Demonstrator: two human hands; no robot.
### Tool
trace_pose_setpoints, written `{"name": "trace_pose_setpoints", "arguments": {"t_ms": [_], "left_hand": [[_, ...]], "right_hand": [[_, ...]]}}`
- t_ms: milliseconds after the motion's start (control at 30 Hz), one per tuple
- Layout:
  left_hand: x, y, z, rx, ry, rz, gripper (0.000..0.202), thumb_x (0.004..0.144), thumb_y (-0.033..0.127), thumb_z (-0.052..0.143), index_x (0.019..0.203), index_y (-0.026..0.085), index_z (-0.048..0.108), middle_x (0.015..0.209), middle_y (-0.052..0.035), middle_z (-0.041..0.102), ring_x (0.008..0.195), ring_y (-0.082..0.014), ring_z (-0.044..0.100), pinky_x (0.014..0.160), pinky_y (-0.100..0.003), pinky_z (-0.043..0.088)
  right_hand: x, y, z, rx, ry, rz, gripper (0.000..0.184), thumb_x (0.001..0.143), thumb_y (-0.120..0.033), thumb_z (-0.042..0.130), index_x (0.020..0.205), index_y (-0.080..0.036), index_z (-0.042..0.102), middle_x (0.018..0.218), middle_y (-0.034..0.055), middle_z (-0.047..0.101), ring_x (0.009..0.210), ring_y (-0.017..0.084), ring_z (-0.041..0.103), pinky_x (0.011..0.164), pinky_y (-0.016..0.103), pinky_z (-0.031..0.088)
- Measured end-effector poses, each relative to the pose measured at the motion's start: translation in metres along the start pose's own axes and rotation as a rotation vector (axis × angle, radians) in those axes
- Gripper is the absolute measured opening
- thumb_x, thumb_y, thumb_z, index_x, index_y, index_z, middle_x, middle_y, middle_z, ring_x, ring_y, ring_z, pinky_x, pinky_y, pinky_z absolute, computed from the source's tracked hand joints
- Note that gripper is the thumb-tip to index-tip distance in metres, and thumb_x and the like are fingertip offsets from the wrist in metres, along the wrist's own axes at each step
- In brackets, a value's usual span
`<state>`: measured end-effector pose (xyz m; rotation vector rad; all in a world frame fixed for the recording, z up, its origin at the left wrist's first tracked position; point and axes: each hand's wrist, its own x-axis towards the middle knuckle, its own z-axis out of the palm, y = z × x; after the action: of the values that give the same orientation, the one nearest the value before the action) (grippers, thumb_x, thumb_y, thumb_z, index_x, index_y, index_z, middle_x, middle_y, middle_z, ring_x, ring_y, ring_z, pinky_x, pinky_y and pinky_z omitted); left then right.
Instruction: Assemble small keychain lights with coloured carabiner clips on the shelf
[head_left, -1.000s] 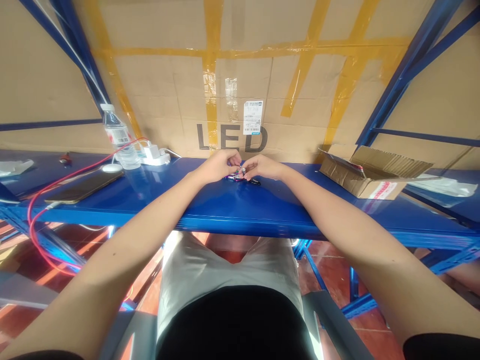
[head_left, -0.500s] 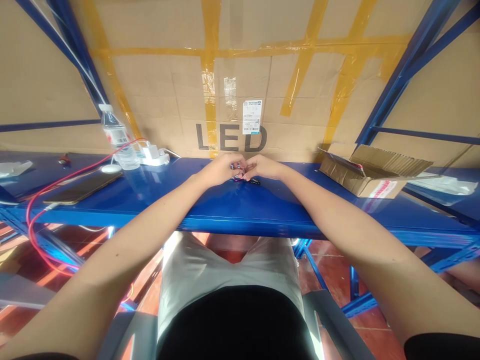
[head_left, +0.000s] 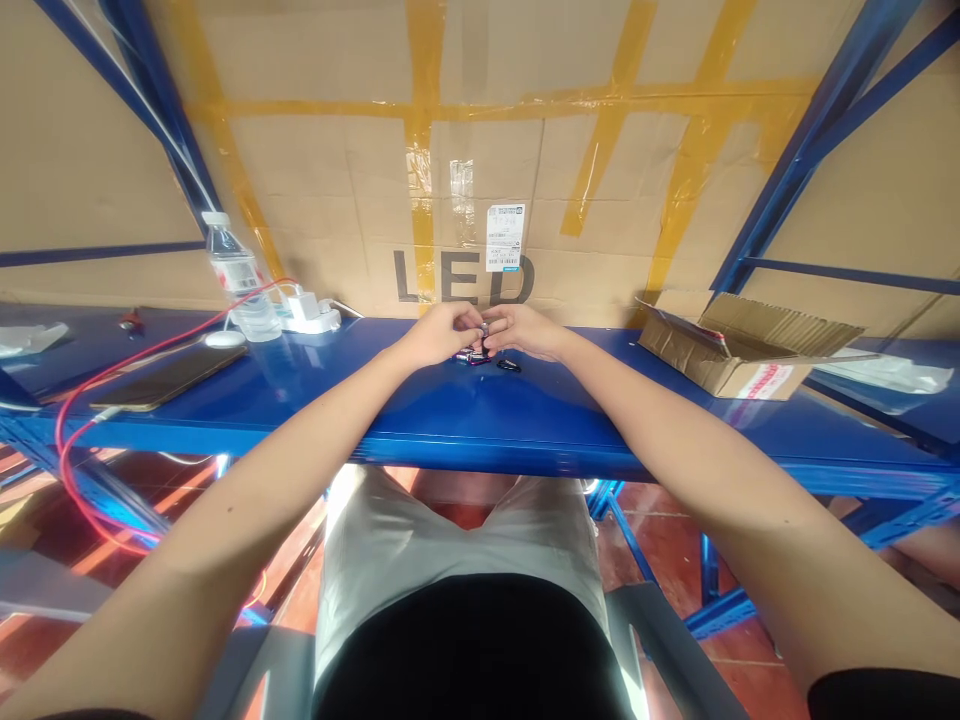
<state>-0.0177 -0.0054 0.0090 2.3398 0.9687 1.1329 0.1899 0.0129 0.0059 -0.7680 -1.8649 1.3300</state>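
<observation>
Shiny small piece (head_left: 485, 329) between left hand (head_left: 444, 335), right hand (head_left: 531, 331).

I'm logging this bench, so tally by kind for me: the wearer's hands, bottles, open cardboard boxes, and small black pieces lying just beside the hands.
Left hand and right hand: 2
Bottle: 1
Open cardboard box: 1
Small black piece: 1
Total: 5
</observation>
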Motion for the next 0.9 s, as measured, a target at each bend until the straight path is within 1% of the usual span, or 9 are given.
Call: {"name": "trace_pose_setpoints", "arguments": {"t_ms": [133, 267, 333, 400, 467, 567, 667, 800, 900], "left_hand": [[0.001, 0.004, 0.002, -0.184, -0.021, -0.123, 0.013, 0.083, 0.024, 0.073, 0.088, 0.012, 0.074, 0.079, -0.0071, 0.074, 0.073, -0.0177, 0.068, 0.071, -0.031, 0.052], [0.001, 0.003, 0.0, -0.228, 0.017, -0.148, 0.014, 0.082, 0.026, 0.077, 0.084, 0.012, 0.075, 0.075, -0.0063, 0.073, 0.069, -0.0157, 0.065, 0.069, -0.03, 0.05], [0.003, 0.0, -0.001, -0.216, 0.083, -0.167, 0.014, 0.083, 0.026, 0.077, 0.084, 0.013, 0.075, 0.078, -0.0062, 0.074, 0.07, -0.0139, 0.064, 0.069, -0.028, 0.051], [0.005, -0.004, -0.003, -0.254, 0.12, -0.213, 0.015, 0.087, 0.028, 0.074, 0.086, 0.013, 0.072, 0.084, -0.0068, 0.074, 0.072, -0.013, 0.065, 0.07, -0.027, 0.053], [0.006, -0.007, -0.004, -0.337, 0.121, -0.262, 0.015, 0.092, 0.028, 0.07, 0.092, 0.013, 0.067, 0.089, -0.0075, 0.075, 0.075, -0.0136, 0.067, 0.071, -0.028, 0.057], [0.006, -0.008, -0.004, -0.454, 0.119, -0.312, 0.011, 0.099, 0.026, 0.06, 0.099, 0.015, 0.06, 0.091, -0.0067, 0.073, 0.078, -0.0151, 0.071, 0.07, -0.032, 0.062], [0.004, -0.006, -0.003, -0.524, 0.093, -0.338, 0.008, 0.102, 0.023, 0.054, 0.103, 0.016, 0.058, 0.086, -0.0052, 0.071, 0.079, -0.017, 0.073, 0.07, -0.038, 0.065], [0.001, -0.005, -0.001, -0.561, -0.051, -0.314, 0.012, 0.096, 0.02, 0.067, 0.104, 0.012, 0.063, 0.084, -0.007, 0.071, 0.082, -0.0184, 0.073, 0.075, -0.04, 0.066], [0.001, -0.007, 0.0, -0.547, -0.128, -0.31, 0.02, 0.086, 0.016, 0.077, 0.103, 0.011, 0.067, 0.086, -0.0077, 0.073, 0.081, -0.0173, 0.072, 0.075, -0.037, 0.066]], "right_hand": [[-0.002, -0.005, 0.007, 0.042, 0.006, 0.006, 0.052, 0.07, -0.006, 0.086, 0.116, -0.013, 0.064, 0.084, 0.0076, 0.079, 0.082, 0.019, 0.074, 0.069, 0.027, 0.059], [0.0, -0.007, 0.009, -0.009, 0.025, 0.005, 0.044, 0.075, -0.004, 0.081, 0.116, -0.013, 0.067, 0.093, 0.0099, 0.08, 0.088, 0.02, 0.074, 0.074, 0.029, 0.06], [0.004, -0.004, 0.002, -0.096, 0.134, -0.037, 0.041, 0.077, -0.004, 0.079, 0.116, -0.014, 0.068, 0.104, 0.011, 0.079, 0.095, 0.02, 0.074, 0.081, 0.031, 0.061], [0.008, 0.002, -0.009, -0.281, 0.29, -0.073, 0.036, 0.08, -0.007, 0.078, 0.115, -0.015, 0.071, 0.113, 0.012, 0.078, 0.1, 0.021, 0.073, 0.087, 0.035, 0.06], [0.01, 0.01, -0.021, -0.496, 0.383, -0.02, 0.03, 0.078, -0.003, 0.076, 0.106, -0.014, 0.074, 0.109, 0.0125, 0.078, 0.099, 0.023, 0.073, 0.091, 0.038, 0.059], [0.01, 0.022, -0.032, -0.669, 0.328, 0.137, 0.025, 0.079, -0.003, 0.075, 0.101, -0.013, 0.077, 0.098, 0.0119, 0.08, 0.093, 0.025, 0.074, 0.088, 0.037, 0.059], [0.01, 0.029, -0.032, -0.769, 0.271, 0.132, 0.016, 0.08, -0.006, 0.074, 0.092, -0.015, 0.08, 0.096, 0.0093, 0.081, 0.09, 0.024, 0.074, 0.085, 0.033, 0.057], [0.01, 0.025, -0.025, -0.832, 0.228, 0.108, 0.015, 0.076, -0.003, 0.074, 0.08, -0.017, 0.079, 0.084, 0.0051, 0.08, 0.081, 0.021, 0.072, 0.078, 0.029, 0.055], [0.006, 0.011, -0.019, -0.731, 0.243, 0.082, 0.014, 0.075, -0.003, 0.073, 0.079, -0.016, 0.076, 0.078, 0.0044, 0.078, 0.074, 0.018, 0.07, 0.07, 0.027, 0.054]]}}
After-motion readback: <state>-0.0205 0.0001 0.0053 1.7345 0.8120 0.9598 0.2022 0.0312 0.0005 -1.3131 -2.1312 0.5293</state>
